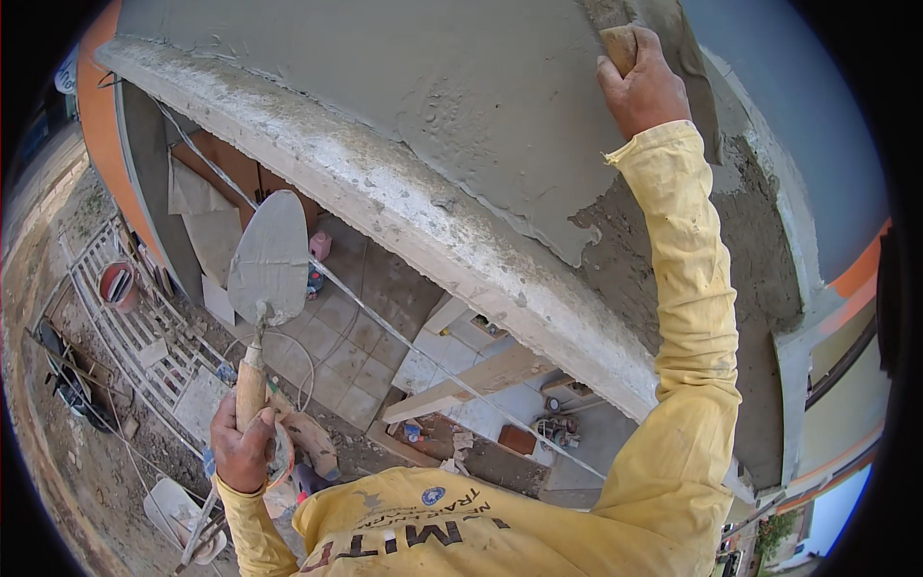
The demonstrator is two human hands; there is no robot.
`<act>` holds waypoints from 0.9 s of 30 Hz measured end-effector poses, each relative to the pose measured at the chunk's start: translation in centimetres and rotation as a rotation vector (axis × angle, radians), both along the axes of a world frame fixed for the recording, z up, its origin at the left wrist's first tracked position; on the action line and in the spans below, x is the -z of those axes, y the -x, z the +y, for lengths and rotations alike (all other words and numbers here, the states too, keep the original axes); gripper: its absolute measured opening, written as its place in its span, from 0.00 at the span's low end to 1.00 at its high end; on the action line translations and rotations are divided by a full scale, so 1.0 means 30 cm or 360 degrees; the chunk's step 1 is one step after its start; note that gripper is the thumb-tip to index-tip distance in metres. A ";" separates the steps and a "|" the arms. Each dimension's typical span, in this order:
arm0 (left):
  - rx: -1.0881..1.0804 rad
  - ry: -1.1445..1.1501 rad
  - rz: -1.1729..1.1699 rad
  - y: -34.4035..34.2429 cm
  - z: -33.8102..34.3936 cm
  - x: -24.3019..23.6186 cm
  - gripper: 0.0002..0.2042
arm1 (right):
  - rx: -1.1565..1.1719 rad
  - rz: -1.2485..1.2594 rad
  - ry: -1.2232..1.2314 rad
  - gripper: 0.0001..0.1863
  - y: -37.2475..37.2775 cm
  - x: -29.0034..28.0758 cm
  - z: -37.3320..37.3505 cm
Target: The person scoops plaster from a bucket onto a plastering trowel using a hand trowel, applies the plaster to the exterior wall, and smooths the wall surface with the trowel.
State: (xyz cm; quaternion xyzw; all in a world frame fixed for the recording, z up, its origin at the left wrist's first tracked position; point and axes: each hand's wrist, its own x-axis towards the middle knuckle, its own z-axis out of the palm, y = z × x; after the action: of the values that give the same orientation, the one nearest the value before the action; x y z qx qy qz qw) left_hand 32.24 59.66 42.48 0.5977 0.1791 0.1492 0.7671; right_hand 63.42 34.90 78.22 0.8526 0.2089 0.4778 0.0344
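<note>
— What do we have in each hand?

— Our left hand (240, 444) is wrapped fully round the wooden handle of a pointed steel trowel (270, 256), a closed grip, with the blade held upright and coated in a thin grey smear. Our right hand (642, 85) is raised to the far right, fingers curled shut over a small wooden float (620, 46) pressed flat against the grey plastered wall (481, 87).

— Which step would we say this is?

— Smoothing, we judge. The wet grey render covers the left and middle of the wall, and its edge breaks off in a ragged line just below the float; to the right of that, the rough brown undercoat (740, 250) lies bare.

— And the next move?

— It looks to call for more mortar off the trowel onto the bare patch, then the float worked across the ragged edge with even pressure. The white concrete ledge (404, 207) runs just below, and the tiled ground (346, 356) lies far beneath us, so our footing wants care.
</note>
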 end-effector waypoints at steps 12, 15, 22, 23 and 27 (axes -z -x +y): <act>0.0076 -0.0092 0.0008 -0.014 -0.016 -0.024 0.18 | -0.0106 0.1234 0.0383 0.24 0.219 0.458 -0.131; 0.0073 -0.0090 0.0059 -0.007 -0.017 -0.030 0.17 | -0.0048 0.1320 0.0483 0.24 0.217 0.488 -0.140; 0.0067 -0.0045 0.0066 -0.018 -0.016 -0.034 0.16 | 0.0059 0.1348 0.0469 0.24 0.176 0.530 -0.122; 0.0076 -0.0046 0.0067 -0.016 -0.012 -0.034 0.16 | 0.0024 0.1291 0.0470 0.25 0.166 0.532 -0.114; 0.0065 -0.0045 0.0021 -0.009 -0.001 -0.012 0.17 | 0.0239 0.1378 0.0489 0.24 0.129 0.514 -0.053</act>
State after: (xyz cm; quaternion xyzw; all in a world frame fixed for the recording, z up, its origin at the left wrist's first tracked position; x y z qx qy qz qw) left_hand 32.50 59.63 42.84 0.6131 0.1696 0.1321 0.7602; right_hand 59.56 33.32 62.79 0.9714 0.2100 0.0378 0.1046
